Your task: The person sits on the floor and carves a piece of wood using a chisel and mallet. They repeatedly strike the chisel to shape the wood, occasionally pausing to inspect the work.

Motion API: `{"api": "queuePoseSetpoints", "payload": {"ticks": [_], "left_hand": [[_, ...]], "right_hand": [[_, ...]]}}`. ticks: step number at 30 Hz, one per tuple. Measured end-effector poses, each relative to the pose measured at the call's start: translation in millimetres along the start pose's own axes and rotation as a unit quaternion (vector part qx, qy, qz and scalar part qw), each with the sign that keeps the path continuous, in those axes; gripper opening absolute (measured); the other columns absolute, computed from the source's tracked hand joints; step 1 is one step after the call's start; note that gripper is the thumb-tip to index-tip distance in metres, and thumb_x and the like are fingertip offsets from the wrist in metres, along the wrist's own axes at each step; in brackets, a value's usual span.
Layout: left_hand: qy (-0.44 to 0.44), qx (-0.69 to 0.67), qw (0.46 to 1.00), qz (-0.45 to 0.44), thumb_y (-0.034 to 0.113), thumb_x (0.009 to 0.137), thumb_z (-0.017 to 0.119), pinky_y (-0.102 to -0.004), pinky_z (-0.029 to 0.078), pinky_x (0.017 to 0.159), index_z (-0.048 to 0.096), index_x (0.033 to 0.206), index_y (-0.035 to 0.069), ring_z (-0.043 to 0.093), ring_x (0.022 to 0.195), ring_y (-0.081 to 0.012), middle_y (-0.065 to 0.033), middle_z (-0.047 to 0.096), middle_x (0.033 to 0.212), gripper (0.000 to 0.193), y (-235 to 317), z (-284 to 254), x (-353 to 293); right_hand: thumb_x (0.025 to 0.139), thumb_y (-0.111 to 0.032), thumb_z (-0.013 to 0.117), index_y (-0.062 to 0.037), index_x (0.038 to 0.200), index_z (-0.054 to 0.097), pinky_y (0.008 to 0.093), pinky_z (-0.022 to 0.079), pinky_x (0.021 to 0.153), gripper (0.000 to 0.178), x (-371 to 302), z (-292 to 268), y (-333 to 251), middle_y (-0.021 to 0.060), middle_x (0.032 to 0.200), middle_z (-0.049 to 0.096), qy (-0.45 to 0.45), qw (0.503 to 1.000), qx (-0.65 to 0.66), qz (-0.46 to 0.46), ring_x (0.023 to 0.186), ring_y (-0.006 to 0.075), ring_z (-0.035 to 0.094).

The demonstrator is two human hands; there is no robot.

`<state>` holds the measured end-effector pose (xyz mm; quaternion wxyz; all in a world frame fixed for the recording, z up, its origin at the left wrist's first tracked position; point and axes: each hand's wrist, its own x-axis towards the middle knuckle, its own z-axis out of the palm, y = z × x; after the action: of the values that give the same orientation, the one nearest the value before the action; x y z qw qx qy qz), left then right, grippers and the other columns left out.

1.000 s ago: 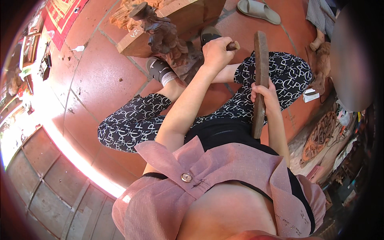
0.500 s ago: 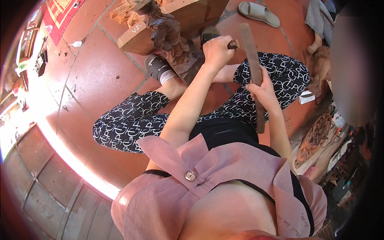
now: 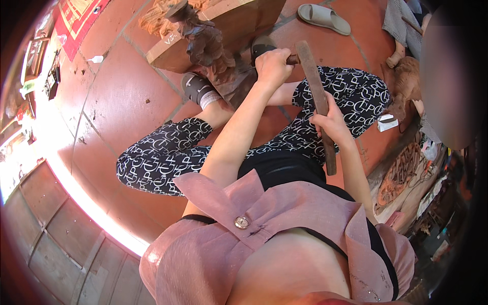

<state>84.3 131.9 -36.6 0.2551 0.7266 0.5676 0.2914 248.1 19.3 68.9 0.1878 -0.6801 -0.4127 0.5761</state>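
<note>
My left hand is closed around a short dark brown rod-like piece; its exact kind is hard to make out. My right hand grips a long flat brown bar below its middle, holding it upright at a slight tilt over my lap. The rod's outer end meets or passes behind the bar near its top; I cannot tell which. A dark brown carved wooden figure stands just beyond my left hand, between my feet.
A large wooden block lies behind the figure. A beige slipper rests on the tiled floor. At right are a brown carving, a white paper piece and an openwork carved panel. Another person's hand shows upper right.
The bar's top has come down and left, closing the gap to the rod's end. My left hand has shifted slightly left and down. The whole view has also moved slightly.
</note>
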Motion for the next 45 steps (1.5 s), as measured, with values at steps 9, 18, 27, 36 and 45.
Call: {"api": "queuePoseSetpoints", "payload": {"ticks": [9,18,27,36,45], "left_hand": [[-0.021,0.016,1.0,0.002,0.024,0.072,0.071,-0.0444,0.05,0.069,0.069,0.087,0.013,0.067,0.084,-0.0309,-0.0075,0.069,0.086,0.019,-6,8,-1],[-0.038,0.024,0.999,-0.002,0.023,0.07,0.073,-0.0436,0.051,0.07,0.071,0.089,0.015,0.067,0.085,-0.0304,-0.0073,0.07,0.089,0.021,-10,13,1],[-0.057,0.031,0.998,0.018,0.023,0.071,0.074,-0.0437,0.051,0.07,0.071,0.091,0.015,0.067,0.085,-0.0306,-0.0078,0.07,0.087,0.022,-11,13,-3],[-0.056,0.021,0.998,0.034,0.025,0.072,0.073,-0.0436,0.05,0.068,0.068,0.087,0.014,0.067,0.085,-0.0304,-0.0078,0.069,0.086,0.02,-10,8,-4],[-0.11,0.033,0.992,0.053,0.045,0.077,0.074,-0.0462,0.049,0.067,0.068,0.089,0.015,0.066,0.081,-0.0316,-0.0072,0.069,0.083,0.033,-25,-22,-3]], "right_hand": [[0.076,-0.003,0.066,0.0009,0.136,0.03,0.0279,0.045,0.041,0.069,0,-5,5,0.0047,0.07,0.053,-0.005,0.999,0.051,-0.007,0.048,0.0135,0.054],[0.075,-0.006,0.069,0.0,0.137,0.032,0.0293,0.046,0.043,0.073,6,0,7,0.0077,0.078,0.056,0.005,0.994,0.102,-0.033,0.05,0.0145,0.056],[0.076,-0.008,0.069,0.0003,0.139,0.03,0.029,0.046,0.039,0.075,9,6,16,0.0088,0.079,0.057,0.031,0.983,0.178,-0.036,0.048,0.015,0.057],[0.078,-0.011,0.07,-0.0005,0.139,0.028,0.0301,0.047,0.038,0.075,11,11,26,0.0092,0.08,0.057,0.04,0.969,0.242,-0.031,0.046,0.0146,0.055],[0.08,-0.008,0.068,-0.0004,0.135,0.034,0.0294,0.047,0.037,0.065,4,9,28,0.008,0.074,0.055,-0.022,0.972,0.235,0.006,0.044,0.0151,0.055]]}}
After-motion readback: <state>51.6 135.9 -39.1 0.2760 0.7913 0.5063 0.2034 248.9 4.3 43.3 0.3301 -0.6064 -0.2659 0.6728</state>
